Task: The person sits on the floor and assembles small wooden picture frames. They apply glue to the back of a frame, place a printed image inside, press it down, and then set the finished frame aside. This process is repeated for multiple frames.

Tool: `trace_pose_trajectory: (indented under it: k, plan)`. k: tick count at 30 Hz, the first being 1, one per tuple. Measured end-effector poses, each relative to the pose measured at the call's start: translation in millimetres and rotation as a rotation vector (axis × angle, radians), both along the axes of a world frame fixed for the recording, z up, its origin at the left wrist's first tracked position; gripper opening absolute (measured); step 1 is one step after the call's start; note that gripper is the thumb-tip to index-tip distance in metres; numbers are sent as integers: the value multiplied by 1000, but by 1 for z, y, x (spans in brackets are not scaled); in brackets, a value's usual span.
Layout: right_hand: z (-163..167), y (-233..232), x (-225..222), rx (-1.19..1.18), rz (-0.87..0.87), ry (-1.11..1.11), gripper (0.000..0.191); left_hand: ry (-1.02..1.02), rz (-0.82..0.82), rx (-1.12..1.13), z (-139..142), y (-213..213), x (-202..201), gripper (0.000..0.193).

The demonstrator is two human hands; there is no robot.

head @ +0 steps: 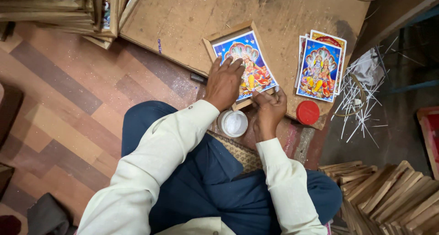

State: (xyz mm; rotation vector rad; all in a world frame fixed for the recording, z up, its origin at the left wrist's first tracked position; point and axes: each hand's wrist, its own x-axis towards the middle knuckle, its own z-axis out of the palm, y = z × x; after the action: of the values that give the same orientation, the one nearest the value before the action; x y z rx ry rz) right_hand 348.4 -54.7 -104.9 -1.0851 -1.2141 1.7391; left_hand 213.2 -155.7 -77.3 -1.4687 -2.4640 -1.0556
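Left hand: the left hand (223, 83) lay flat, fingers spread wide, palm down on the lower left part of the colourful print (247, 66); it gripped nothing, only pressed.
Right hand: the right hand (270, 109) was narrowed to a pinch, fingertips on the print's lower right corner, at about 5 o'clock from the print's middle.
Print: it lay face up inside a shallow wooden frame (228, 33), tilted slightly, near the middle of the counter.
Counter: a worn wooden board (183, 15) carried the frame and the other things, its near edge just in front of the person's knees.
Stack of prints: a small pile of similar prints (320, 66) lay at 3 o'clock from the frame, just apart from it.
Red lid: a round red lid (307, 112) sat at 6 o'clock from that pile, close to the board's edge.
White tub: an open tub of white paste (233, 123) stood between the two wrists, at 6 o'clock from the frame.
Wooden strips: bundled strips (388, 194) lay on the floor at 4 o'clock, well apart.
Thin white sticks: they were scattered (361, 102) at 3 o'clock of the lid.
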Motion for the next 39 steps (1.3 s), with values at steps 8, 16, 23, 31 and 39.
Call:
trace_pose_trajectory:
  k: [8,16,23,31,39]
  plan:
    - [2,4,0,133,1,-91,92,11,22,-46,-10,2,-2,28]
    - [-2,4,2,286,42,-229,96,33,22,-18,-10,-1,-8,31]
    - [-3,8,2,438,73,-278,91,-5,-17,-19,-14,-1,-14,24]
    - [-3,3,1,526,49,-344,85,6,-11,-26,-17,-2,-12,32]
    - [-5,-1,-1,526,45,-283,83,38,-9,-38,-14,-2,-10,50]
